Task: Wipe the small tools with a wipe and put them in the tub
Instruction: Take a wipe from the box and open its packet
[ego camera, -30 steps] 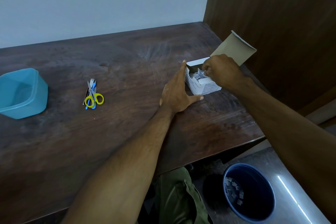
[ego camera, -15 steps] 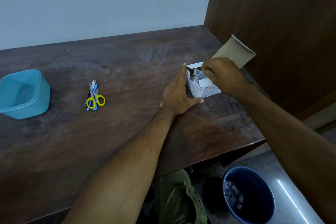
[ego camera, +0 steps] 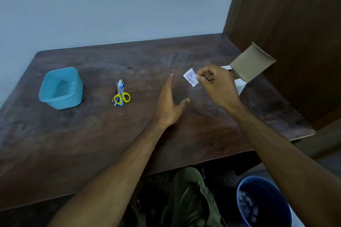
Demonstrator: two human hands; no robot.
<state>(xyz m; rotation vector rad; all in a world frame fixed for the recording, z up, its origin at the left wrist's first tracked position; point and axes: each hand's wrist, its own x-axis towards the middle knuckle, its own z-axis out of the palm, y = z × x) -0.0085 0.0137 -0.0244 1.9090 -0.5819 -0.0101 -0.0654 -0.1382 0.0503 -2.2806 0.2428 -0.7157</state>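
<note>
Tools for wiping, a small bundle with yellow-handled scissors (ego camera: 121, 97) on top, lie on the dark wooden table (ego camera: 92, 134), just right of the light-blue plastic tub (ego camera: 60, 88), apart from it. Farther right of the tub, the left hand (ego camera: 168, 105) hovers with straight, spread fingers, holding nothing. Beyond it the right hand (ego camera: 218, 84) pinches a small white wipe sachet (ego camera: 191, 77), in front of an open cardboard box (ego camera: 248, 66). Below the table's right edge stands a dark blue bin (ego camera: 263, 202).

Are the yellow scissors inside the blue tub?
No, the scissors lie on the table, apart from the tub.
</note>
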